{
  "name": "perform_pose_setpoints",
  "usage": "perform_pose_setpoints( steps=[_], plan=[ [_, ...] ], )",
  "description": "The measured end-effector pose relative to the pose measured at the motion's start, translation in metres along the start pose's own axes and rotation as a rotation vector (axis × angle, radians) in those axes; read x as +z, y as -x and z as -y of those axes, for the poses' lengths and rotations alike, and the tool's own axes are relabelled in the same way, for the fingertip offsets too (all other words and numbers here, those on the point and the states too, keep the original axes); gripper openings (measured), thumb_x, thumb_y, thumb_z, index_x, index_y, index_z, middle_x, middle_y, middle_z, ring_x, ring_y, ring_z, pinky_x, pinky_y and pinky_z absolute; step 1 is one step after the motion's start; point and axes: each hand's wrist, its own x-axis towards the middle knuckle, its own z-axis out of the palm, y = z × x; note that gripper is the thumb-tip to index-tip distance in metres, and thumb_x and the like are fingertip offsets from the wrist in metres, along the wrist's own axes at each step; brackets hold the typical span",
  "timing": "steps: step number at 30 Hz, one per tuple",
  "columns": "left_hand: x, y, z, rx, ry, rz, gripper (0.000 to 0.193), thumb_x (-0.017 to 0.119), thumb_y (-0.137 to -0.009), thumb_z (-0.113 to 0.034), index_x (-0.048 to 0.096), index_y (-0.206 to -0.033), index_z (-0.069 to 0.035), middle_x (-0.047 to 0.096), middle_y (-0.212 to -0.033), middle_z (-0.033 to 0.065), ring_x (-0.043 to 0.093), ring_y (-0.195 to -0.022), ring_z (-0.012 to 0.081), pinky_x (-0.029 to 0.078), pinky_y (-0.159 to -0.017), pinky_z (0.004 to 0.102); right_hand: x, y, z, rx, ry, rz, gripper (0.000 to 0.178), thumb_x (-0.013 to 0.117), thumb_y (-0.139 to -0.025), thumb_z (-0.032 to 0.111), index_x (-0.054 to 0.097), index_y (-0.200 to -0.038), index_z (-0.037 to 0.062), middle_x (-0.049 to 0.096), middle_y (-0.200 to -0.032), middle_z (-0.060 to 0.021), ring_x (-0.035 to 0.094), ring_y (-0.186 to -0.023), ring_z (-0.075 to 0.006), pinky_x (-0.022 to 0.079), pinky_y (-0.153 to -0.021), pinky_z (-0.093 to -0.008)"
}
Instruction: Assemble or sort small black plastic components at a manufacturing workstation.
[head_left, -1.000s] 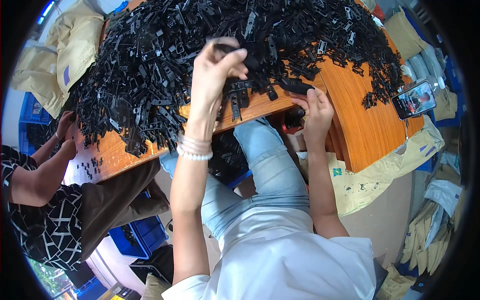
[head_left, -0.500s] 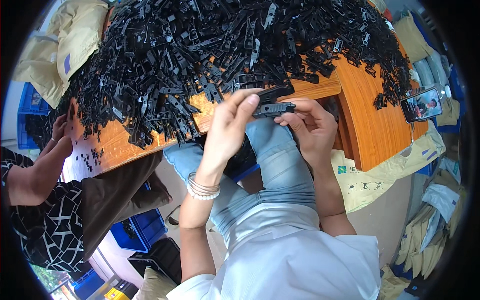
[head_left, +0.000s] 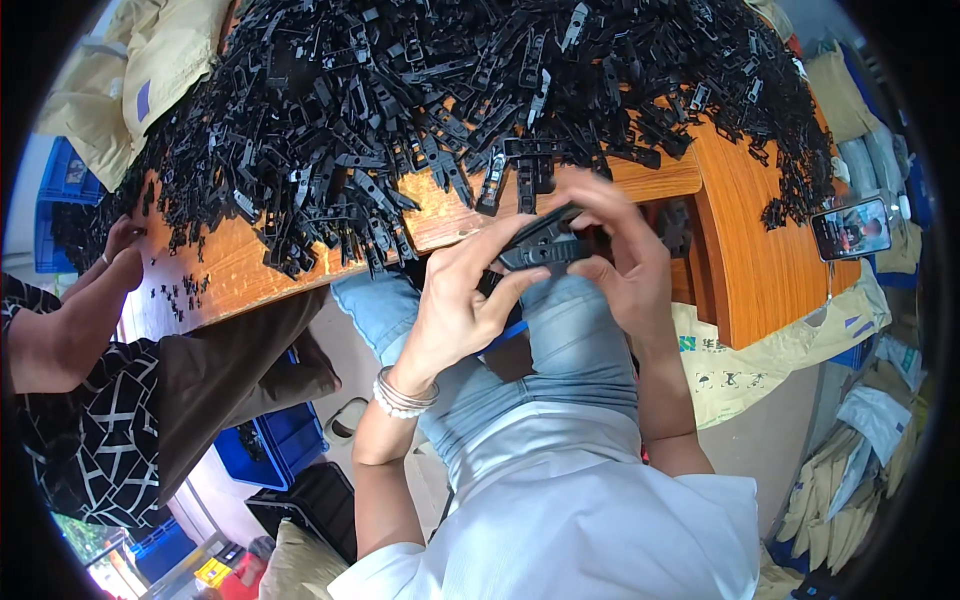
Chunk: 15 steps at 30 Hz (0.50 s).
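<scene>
My left hand (head_left: 465, 290) grips a black plastic part (head_left: 540, 250) between thumb and fingers, above my lap and just off the table's front edge. My right hand (head_left: 630, 260) is curled at the right end of that part. Its upper fingers are smeared by motion, so whether they grip the part cannot be made out. A second black piece seems to lie along the first, partly hidden by the fingers. Beyond my hands, a large heap of similar black plastic parts (head_left: 400, 100) covers the wooden table (head_left: 755, 270).
At left a co-worker's hand (head_left: 122, 238) rests by small black pieces (head_left: 180, 290). A phone (head_left: 851, 228) stands at the table's right edge. Below are a blue crate (head_left: 275, 450) and a black crate (head_left: 315, 505). Tan sacks (head_left: 175, 65) lean at far left; more bags (head_left: 845, 490) lie right.
Both hands have come slightly lower with the part, which has turned in the left hand. My right fingers have lifted from their pinch on its end and spread over its top.
</scene>
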Motion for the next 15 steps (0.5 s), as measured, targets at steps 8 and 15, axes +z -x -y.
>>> perform_pose_setpoints(
  steps=[8, 15],
  plan=[
    [-0.007, 0.007, 0.0, -0.061, 0.032, 0.01, 0.035, 0.07, -0.067, -0.004, 0.058, -0.1, 0.002, 0.063, -0.082, 0.0143, 0.063, -0.068, 0.0192, 0.048, -0.058, 0.0246, 0.008, 0.009, -0.005, 0.018, 0.127, 0.009, 0.037, 0.065, -0.067, -0.004, 0.057, -0.103, -0.0029, 0.055, -0.098, -0.0103, 0.054, -0.088, -0.015, 0.044, -0.076, -0.0241],
    [-0.022, 0.024, 0.013, -0.344, 0.408, 0.18, 0.034, 0.07, -0.069, -0.005, 0.059, -0.101, 0.001, 0.065, -0.08, 0.0083, 0.064, -0.074, 0.0142, 0.049, -0.067, 0.0244, 0.012, 0.01, -0.003, 0.324, -0.397, 0.181, 0.035, 0.062, -0.064, -0.011, 0.06, -0.099, -0.0037, 0.057, -0.092, -0.0094, 0.055, -0.081, -0.0147, 0.046, -0.064, -0.0227]
  ],
)
